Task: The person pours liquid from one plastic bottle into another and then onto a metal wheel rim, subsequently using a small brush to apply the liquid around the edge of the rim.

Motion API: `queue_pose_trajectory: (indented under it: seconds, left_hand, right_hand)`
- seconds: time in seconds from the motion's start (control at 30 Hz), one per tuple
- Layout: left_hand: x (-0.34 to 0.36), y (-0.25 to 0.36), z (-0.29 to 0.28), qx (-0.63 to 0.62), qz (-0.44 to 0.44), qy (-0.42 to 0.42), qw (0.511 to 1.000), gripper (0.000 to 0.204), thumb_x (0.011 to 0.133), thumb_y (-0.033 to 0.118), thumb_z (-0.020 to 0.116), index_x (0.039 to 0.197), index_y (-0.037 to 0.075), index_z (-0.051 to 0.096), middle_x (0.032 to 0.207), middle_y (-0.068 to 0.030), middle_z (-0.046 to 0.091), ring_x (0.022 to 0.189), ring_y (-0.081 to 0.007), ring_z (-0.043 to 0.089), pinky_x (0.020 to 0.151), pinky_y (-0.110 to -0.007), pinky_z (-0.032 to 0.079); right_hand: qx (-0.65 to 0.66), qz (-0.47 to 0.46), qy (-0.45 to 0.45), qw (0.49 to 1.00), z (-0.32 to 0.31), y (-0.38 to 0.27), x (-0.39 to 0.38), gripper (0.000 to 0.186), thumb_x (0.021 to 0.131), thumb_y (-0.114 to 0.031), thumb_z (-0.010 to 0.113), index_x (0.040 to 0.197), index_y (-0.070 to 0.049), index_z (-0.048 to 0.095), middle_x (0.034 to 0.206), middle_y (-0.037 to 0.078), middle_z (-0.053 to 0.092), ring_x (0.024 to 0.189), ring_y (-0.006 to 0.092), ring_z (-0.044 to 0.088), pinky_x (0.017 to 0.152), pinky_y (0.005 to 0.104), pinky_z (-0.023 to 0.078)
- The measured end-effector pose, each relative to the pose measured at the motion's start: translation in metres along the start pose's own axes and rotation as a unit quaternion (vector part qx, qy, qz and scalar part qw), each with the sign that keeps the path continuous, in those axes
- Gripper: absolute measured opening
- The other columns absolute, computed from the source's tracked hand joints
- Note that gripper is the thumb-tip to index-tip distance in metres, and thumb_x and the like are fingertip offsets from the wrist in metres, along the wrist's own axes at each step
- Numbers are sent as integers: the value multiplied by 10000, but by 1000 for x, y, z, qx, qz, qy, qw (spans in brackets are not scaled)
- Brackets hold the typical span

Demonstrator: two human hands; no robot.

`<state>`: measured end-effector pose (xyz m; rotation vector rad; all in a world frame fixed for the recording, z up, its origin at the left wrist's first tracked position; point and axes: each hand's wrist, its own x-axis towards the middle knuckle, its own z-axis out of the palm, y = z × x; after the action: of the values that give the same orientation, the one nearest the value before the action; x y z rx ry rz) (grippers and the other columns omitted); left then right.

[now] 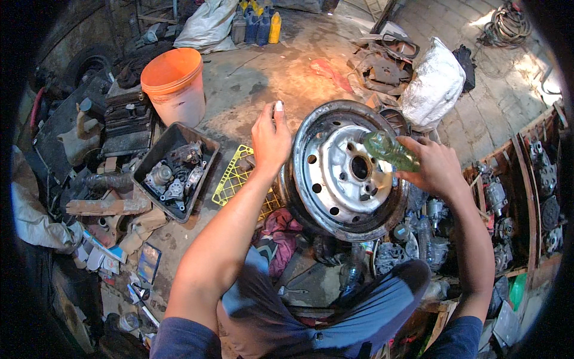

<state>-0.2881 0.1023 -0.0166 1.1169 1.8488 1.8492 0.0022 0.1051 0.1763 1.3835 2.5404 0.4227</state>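
In front of me a steel wheel rim (338,200) stands tilted, with its silvery, stained centre facing up toward me. My right hand (439,164) is wrapped round a green see-through plastic bottle (391,151), which lies slanted over the right part of the rim, close to the hub hole. Whether liquid leaves the bottle cannot be made out. At the rim's upper left edge is my left hand (272,136), its fingers stretched out and pointing away from me. It seems to hold nothing; contact with the edge is unclear.
A yellow plastic grate (230,182) and a dark bin of metal parts (206,157) lie left. Behind the bin stands an orange-topped bucket (173,81). Wooden racks with metal parts (496,194) line the right side. A white sack (433,84) sits beyond the rim.
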Motion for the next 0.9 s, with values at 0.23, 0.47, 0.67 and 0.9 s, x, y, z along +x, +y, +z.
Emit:
queue_pose_trajectory:
  seconds: [0.23, 0.47, 0.67, 0.9]
  left_hand:
    - [-1, 0, -1, 1, 14, -6, 1000, 424, 1086, 329, 449, 1202, -38, 628, 1118, -300, 682, 1074, -488, 640, 934, -517, 490]
    - [-2, 4, -2, 7, 19, -2, 1000, 426, 1087, 328, 447, 1199, -42, 628, 1116, -303, 679, 1072, -489, 639, 933, -518, 489]
    - [-2, 3, 2, -1, 10, -3, 1000, 414, 1086, 316, 445, 1200, -38, 629, 1122, -295, 682, 1082, -486, 638, 945, -520, 488]
    - [0, 0, 1, 3, 12, -1, 1000, 404, 1085, 311, 452, 1207, -32, 627, 1119, -293, 685, 1074, -485, 641, 940, -517, 491]
  right_hand:
    - [-9, 20, 14, 1000, 0, 5, -3, 710, 768, -457, 844, 1394, -231, 596, 1034, 154, 701, 958, 385, 711, 815, 517, 570]
    - [-6, 48, -8, 999, -15, -6, -8, 706, 757, -432, 857, 1385, -218, 616, 1159, 159, 711, 1001, 405, 705, 853, 520, 573]
    - [15, 31, -10, 999, -12, -4, -17, 711, 773, -470, 842, 1394, -225, 599, 1083, 165, 711, 980, 401, 709, 827, 512, 570]
    - [44, 16, 1, 999, -7, -3, -22, 718, 776, -504, 827, 1394, -220, 598, 1067, 166, 709, 981, 412, 705, 831, 522, 564]
